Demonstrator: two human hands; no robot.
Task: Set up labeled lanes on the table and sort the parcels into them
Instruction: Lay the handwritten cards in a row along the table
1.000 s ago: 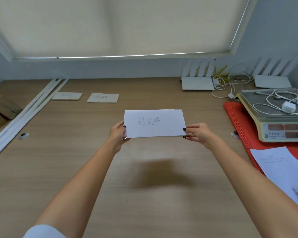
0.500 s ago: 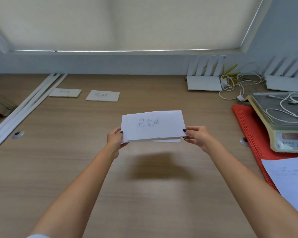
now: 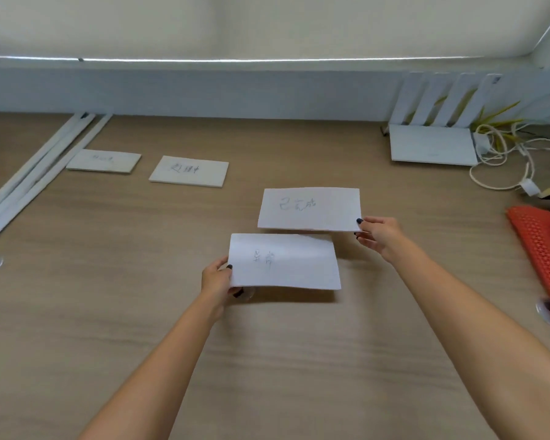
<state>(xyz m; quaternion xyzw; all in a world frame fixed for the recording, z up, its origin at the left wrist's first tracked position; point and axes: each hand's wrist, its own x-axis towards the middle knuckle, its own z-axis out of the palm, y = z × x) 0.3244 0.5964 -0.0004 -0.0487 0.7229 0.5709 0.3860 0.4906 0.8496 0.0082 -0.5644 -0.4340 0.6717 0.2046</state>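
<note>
hands hold two labels, two more lie flat

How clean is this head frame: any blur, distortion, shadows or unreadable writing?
Head view: wide-angle bend curves the white strips and the wall edge; the orange mat at the right border is motion-smeared; the sheet in the left hand casts a soft shadow on the table; a bright line glares under the blind; writing on the far-left card is too faint to read.
</note>
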